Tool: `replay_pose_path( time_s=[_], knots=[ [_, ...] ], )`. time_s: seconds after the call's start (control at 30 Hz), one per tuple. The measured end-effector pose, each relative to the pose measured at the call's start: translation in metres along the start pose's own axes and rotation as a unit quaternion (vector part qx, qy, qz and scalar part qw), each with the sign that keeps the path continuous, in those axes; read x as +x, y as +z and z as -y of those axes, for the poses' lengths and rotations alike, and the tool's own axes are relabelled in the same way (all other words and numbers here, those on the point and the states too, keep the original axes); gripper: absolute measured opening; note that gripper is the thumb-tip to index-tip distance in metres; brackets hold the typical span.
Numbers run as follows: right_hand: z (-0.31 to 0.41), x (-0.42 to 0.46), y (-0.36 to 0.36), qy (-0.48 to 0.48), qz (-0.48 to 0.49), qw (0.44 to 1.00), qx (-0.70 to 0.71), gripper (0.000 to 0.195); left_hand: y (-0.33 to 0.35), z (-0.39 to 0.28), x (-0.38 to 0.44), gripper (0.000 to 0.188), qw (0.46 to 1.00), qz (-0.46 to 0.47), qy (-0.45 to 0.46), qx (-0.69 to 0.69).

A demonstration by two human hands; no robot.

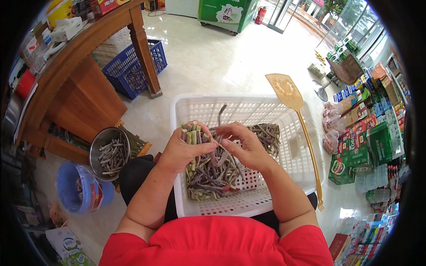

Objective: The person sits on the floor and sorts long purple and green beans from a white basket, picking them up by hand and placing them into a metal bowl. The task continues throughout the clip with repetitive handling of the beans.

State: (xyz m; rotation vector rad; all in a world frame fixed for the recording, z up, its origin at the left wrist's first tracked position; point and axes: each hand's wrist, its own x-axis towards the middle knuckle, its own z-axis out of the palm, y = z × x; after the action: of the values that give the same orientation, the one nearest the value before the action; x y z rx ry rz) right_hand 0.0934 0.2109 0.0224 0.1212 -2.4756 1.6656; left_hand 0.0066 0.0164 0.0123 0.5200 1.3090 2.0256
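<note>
A bundle of purple-green vegetable stalks (pixel 193 136), cut ends up, is clasped in my left hand (pixel 184 149). My right hand (pixel 248 146), close beside it, pinches a long bent stalk (pixel 219 159) near the left thumb. The stalk's dark thin tip sticks up above the fingers. Under both hands stands a white perforated plastic basket (pixel 293 173), against my lap. Loose stalks (pixel 213 176) are heaped in its left part. Another bunch of stalks (pixel 269 136) lies by its far side, partly behind my right hand.
A golden fly swatter (pixel 304 129) rests across the basket's right rim. To the left are a steel bowl of short stalk pieces (pixel 114 154), a blue bucket (pixel 68 189) and a wooden table (pixel 109 30). Drink cartons (pixel 352 149) line the right side.
</note>
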Motion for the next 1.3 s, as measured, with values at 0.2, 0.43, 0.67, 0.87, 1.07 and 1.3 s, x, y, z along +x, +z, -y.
replay_pose_path(
  time_s=[0.2,0.43,0.67,0.87,1.07,1.3],
  knots=[
    [0.014,-0.002,0.005,0.009,-0.008,1.0,0.001,0.007,0.004,-0.002,-0.003,0.025,0.998,0.054,-0.006,0.039],
    [0.021,-0.005,0.007,-0.045,-0.082,0.991,-0.096,0.01,0.013,0.005,-0.007,0.019,0.923,-0.018,0.187,0.334],
    [0.018,-0.007,0.011,-0.08,-0.074,0.972,-0.208,0.014,0.011,0.01,-0.003,0.033,0.79,-0.016,0.352,0.501],
    [0.023,-0.007,0.009,0.02,-0.034,0.997,-0.06,0.01,0.014,0.002,-0.006,0.032,0.786,0.001,0.373,0.493],
    [0.024,-0.005,0.001,0.179,0.074,0.945,0.262,0.012,0.013,0.002,-0.006,0.02,0.832,0.003,0.381,0.402],
    [0.004,0.001,-0.012,0.122,-0.121,0.978,-0.115,0.012,0.011,-0.001,-0.012,0.009,0.892,-0.09,0.318,0.307]
  ],
)
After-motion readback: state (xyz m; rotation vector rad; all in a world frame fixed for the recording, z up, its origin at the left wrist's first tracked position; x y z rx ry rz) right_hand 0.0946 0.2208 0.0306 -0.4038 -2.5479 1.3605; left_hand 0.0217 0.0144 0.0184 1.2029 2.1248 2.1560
